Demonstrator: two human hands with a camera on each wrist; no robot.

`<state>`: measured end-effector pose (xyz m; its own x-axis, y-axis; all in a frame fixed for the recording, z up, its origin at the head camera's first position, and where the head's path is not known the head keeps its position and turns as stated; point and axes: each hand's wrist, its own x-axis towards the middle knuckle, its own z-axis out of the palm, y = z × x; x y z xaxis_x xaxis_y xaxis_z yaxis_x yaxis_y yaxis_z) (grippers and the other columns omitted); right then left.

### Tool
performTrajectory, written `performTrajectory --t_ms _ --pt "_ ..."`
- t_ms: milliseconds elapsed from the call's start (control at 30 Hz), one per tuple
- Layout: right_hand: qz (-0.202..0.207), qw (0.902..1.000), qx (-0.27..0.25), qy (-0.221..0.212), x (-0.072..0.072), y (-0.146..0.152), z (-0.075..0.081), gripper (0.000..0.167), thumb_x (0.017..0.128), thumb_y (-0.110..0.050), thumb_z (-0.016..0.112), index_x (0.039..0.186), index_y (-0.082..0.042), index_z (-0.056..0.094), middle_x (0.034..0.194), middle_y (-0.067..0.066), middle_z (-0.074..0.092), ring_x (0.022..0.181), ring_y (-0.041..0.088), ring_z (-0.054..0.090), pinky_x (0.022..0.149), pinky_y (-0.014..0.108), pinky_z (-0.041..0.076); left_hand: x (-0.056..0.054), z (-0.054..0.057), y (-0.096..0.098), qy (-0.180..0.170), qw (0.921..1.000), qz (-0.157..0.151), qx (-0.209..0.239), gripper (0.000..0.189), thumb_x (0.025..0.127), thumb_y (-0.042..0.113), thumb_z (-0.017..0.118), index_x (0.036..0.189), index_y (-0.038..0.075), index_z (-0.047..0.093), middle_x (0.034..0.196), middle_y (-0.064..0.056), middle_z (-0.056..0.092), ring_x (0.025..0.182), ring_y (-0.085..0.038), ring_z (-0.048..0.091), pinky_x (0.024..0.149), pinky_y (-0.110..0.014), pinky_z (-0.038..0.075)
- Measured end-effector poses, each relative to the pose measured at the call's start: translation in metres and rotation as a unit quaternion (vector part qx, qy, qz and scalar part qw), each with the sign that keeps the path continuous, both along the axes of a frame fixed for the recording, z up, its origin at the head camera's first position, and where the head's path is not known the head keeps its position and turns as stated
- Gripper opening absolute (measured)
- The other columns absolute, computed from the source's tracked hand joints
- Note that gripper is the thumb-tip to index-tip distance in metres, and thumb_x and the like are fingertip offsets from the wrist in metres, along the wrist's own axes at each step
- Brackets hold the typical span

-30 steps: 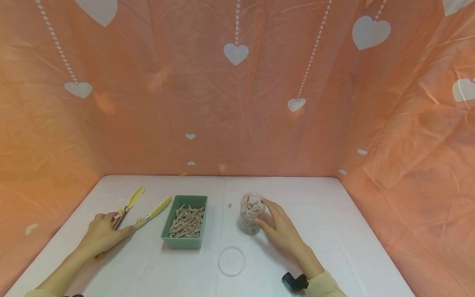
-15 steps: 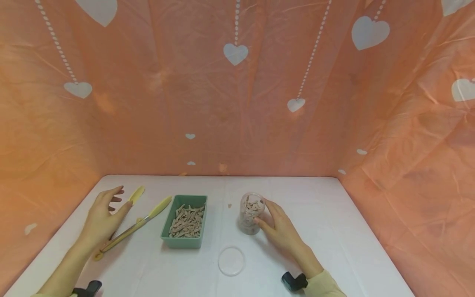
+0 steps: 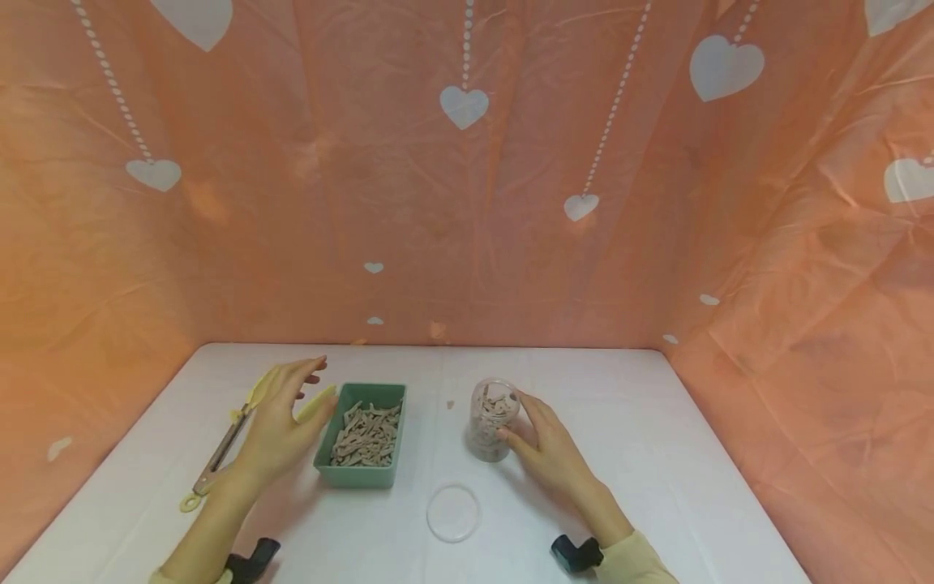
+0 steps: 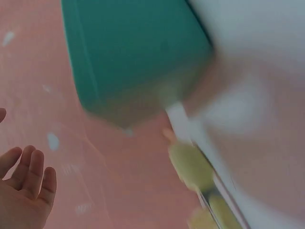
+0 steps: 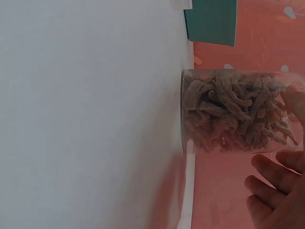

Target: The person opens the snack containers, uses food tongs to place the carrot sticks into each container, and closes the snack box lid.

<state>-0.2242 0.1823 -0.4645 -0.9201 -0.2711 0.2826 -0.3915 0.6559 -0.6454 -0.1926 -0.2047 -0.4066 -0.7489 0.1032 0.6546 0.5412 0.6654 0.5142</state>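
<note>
My left hand (image 3: 280, 426) hovers with its fingers spread, holding nothing, left of a green rectangular box (image 3: 355, 478). Brown dried strips (image 3: 367, 436) fill much of that box. Beneath and behind this hand lie metal tongs (image 3: 222, 454) with yellow tips, partly hidden by it. On the right, a clear jar (image 3: 487, 442) stands upright on the table, and similar strips (image 5: 228, 112) fill most of it. Thumb and forefinger of my right hand (image 3: 560, 454) hold the jar near its top; its mouth is uncovered.
A clear round lid (image 3: 453, 513) lies flat in front of the jar and box. One small brown scrap (image 3: 450, 404) rests between them on the white table (image 3: 642, 454). Orange cloth (image 3: 467, 243) with pale hearts hangs behind and at both sides.
My left hand has let go of the tongs, leaving them on the table, and has moved right toward the green box. My right hand stays on the jar.
</note>
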Motion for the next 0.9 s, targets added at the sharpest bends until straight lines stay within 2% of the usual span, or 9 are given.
performTrajectory --t_ms 67,133,333,467,633,900 --pt "0.0 1.0 0.001 0.001 0.0 0.0 0.0 0.072 0.099 -0.039 0.072 0.157 -0.008 0.043 0.158 0.015 0.046 0.149 0.036 0.04 0.118 0.057 0.032 0.0 -0.002 0.013 0.0 0.9998 -0.018 0.002 0.062 0.089 -0.004 0.075 0.146 -0.003 0.051 0.135 -0.016 0.057 0.115 -0.021 0.051 0.091 -0.023 0.04" --pt "0.0 1.0 0.001 0.001 0.0 0.0 0.0 0.072 0.099 -0.039 0.072 0.157 -0.009 0.043 0.158 0.014 0.046 0.149 0.036 0.04 0.118 0.057 0.032 0.0 -0.004 0.026 -0.004 0.9993 -0.035 -0.006 0.062 0.09 -0.003 0.076 0.147 -0.001 0.051 0.137 -0.014 0.057 0.117 -0.025 0.054 0.094 -0.027 0.044" --pt "-0.001 1.0 -0.002 -0.002 0.001 -0.001 0.001 0.071 0.099 -0.039 0.072 0.157 -0.01 0.043 0.159 0.013 0.046 0.149 0.036 0.039 0.118 0.057 0.032 0.004 -0.016 0.061 -0.022 0.9954 -0.08 -0.048 0.061 0.092 0.007 0.077 0.147 0.005 0.053 0.141 -0.009 0.056 0.126 -0.032 0.057 0.098 -0.054 0.051" --pt "0.0 1.0 -0.001 -0.001 0.001 -0.001 0.001 0.071 0.099 -0.039 0.072 0.157 -0.01 0.044 0.158 0.013 0.046 0.149 0.035 0.039 0.118 0.057 0.032 0.008 -0.02 0.081 -0.024 0.9903 -0.103 -0.091 0.058 0.091 0.013 0.078 0.144 0.005 0.056 0.14 -0.008 0.058 0.127 -0.03 0.058 0.097 -0.056 0.052" --pt "-0.003 1.0 0.004 0.003 0.001 -0.001 0.001 0.071 0.099 -0.04 0.072 0.157 -0.01 0.044 0.158 0.013 0.046 0.149 0.035 0.04 0.118 0.056 0.033 0.01 -0.026 0.099 -0.029 0.9787 -0.135 -0.152 0.059 0.09 0.019 0.079 0.142 0.004 0.058 0.138 -0.011 0.059 0.128 -0.031 0.059 0.103 -0.053 0.05" --pt "-0.005 1.0 0.0 -0.004 0.001 -0.001 0.001 0.072 0.099 -0.04 0.072 0.158 -0.011 0.043 0.158 0.013 0.046 0.149 0.036 0.04 0.117 0.058 0.034 0.012 -0.035 0.113 -0.041 0.9547 -0.172 -0.239 0.058 0.09 0.024 0.077 0.141 0.004 0.059 0.137 -0.009 0.06 0.122 -0.026 0.062 0.1 -0.047 0.053"
